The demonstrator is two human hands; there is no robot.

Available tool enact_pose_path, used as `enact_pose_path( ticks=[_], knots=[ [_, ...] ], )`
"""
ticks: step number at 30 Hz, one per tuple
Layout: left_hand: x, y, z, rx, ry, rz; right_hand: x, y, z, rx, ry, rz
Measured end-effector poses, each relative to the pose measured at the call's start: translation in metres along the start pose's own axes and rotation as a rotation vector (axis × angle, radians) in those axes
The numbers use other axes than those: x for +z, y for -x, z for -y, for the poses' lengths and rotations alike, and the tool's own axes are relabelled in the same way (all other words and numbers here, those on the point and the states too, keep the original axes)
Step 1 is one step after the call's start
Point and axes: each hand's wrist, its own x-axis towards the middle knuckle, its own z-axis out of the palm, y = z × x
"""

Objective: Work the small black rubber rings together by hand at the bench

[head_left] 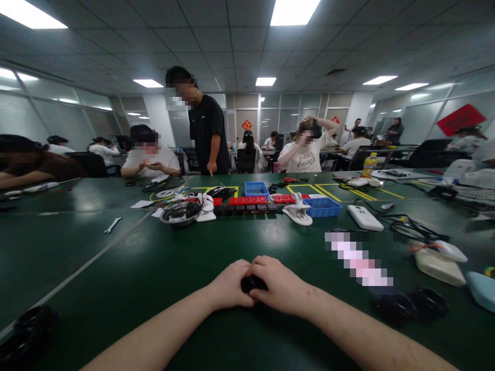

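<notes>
Close in front of me, over the green tabletop [185, 268], my left hand [231, 284] and my right hand [276, 283] meet around a small black rounded object [254, 283]. Fingers of both hands curl over it and their tips nearly touch at the top. Only a dark, smooth patch shows between the thumbs and fingers, so its kind cannot be made out. Both wrists rest low, near the table surface.
Ahead lie a row of red and black blocks [251, 201], blue bins [323, 207], a white clip stand [298, 211] and a metal bowl with cables [180, 212]. A wrench [113, 225] is left; a white power bank [364, 217] and black coils [429, 303] are right. People sit and stand beyond.
</notes>
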Motion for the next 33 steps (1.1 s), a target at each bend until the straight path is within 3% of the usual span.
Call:
enact_pose_path(
  ticks=[5,12,15,18,24,29,33],
  knots=[
    [-0.005,-0.001,0.006,0.078,0.072,0.060,-0.002,0.001,-0.003,-0.253,-0.151,0.105],
    [-0.002,-0.001,0.008,0.075,0.112,0.046,0.010,0.003,0.000,-0.297,-0.197,-0.004],
    [-0.004,0.003,0.007,0.078,0.201,0.009,0.004,0.003,0.002,-0.233,-0.206,-0.093],
    [-0.007,0.007,0.003,0.032,0.224,0.007,-0.004,0.003,0.003,-0.062,-0.147,-0.155],
    [-0.003,0.007,-0.008,0.031,-0.102,-0.008,-0.003,0.003,0.000,0.197,-0.025,-0.159],
    [0.004,0.004,-0.013,-0.101,-0.241,-0.100,0.006,0.000,-0.001,0.280,0.077,-0.100],
    [0.005,0.003,-0.011,-0.123,-0.233,-0.099,0.006,-0.001,-0.002,0.288,0.080,-0.087]
  ],
)
